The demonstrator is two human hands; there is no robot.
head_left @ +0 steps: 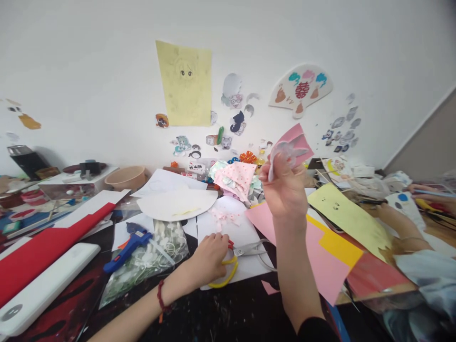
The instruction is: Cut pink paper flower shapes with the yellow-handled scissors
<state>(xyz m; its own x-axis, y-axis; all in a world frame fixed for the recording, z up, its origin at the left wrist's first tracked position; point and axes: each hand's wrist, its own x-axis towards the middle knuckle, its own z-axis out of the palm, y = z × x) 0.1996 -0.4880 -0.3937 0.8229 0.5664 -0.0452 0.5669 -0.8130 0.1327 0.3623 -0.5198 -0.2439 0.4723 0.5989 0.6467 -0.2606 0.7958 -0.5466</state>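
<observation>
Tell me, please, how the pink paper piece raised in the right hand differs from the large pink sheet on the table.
The pink paper piece looks much smaller than the pink sheet. The piece is held up in the right hand, while the sheet lies on the table. A whitish piece overlaps the raised one; the right forearm hides part of the sheet. Both are pink.

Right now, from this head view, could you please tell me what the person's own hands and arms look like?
Both are ungloved. Above the left hand, the wrist wears a dark red cord bracelet with a short orange-red end. The right hand has a bare wrist, with a black sleeve lower down.
</observation>
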